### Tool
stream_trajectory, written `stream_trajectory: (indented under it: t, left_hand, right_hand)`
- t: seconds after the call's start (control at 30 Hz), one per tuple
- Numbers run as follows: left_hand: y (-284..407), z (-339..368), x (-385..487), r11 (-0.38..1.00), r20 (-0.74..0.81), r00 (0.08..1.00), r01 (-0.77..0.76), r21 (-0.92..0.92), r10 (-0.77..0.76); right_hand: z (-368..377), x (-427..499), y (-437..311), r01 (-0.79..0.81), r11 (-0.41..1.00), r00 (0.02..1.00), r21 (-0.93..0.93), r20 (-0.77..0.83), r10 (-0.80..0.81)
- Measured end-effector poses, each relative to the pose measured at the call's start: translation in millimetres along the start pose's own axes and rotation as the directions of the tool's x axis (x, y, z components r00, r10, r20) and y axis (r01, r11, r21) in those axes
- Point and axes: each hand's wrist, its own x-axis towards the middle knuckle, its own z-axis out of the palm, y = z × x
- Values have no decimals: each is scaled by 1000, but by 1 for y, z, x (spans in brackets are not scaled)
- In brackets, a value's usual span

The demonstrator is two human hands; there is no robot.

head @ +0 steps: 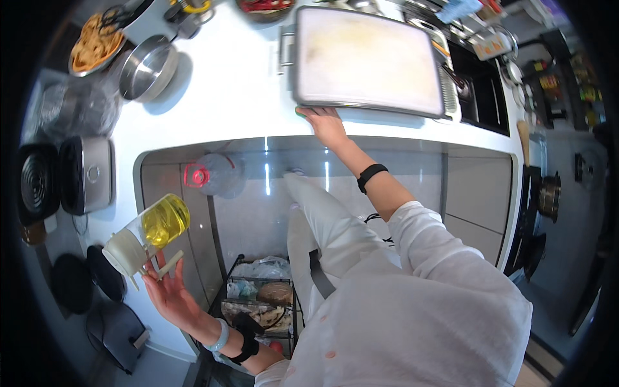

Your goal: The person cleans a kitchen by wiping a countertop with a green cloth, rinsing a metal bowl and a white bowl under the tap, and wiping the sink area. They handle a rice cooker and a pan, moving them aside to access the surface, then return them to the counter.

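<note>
My left hand [170, 290] holds a glass oil bottle [164, 222] by its pale handle, with the fingers around the handle. Yellow oil lies inside the bottle, and its cap is cream-coloured. The bottle is over the counter's inner edge, at the left. My right hand [327, 126] touches the near edge of a large white rectangular board [367, 63] with a dark rim. Some of its fingertips are hidden at the rim, so whether they grip it is unclear. A metal handle [286, 50] stands at the board's left side.
A steel bowl [150, 70] stands on the white counter [232, 87], near a dish of brown food [94, 46]. At the right is a dark sink [478, 92]. Below are a clear plastic jug [220, 174] and a wire rack [263, 304] of bagged goods.
</note>
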Motion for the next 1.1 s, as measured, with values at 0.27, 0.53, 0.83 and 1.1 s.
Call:
stream_trajectory:
  t: [0.27, 0.53, 0.83, 1.1]
  left_hand:
    - [-41, 79, -70, 997, 178, 984, 14, 76, -27]
    - [-84, 226, -186, 994, 463, 884, 99, -41, -68]
    - [-143, 446, -352, 935, 591, 765, 350, -50, -255]
    - [-225, 596, -412, 842, 679, 628, 539, -26, -381]
  right_hand:
    - [-91, -104, 143, 19, 998, 998, -61, -56, -22]
    - [-202, -221, 327, 185, 983, 983, -23, 7, -185]
    - [-328, -329, 549, -90, 994, 991, -57, -102, 84]
    - [-361, -317, 640, -64, 989, 993, -136, -110, 49]
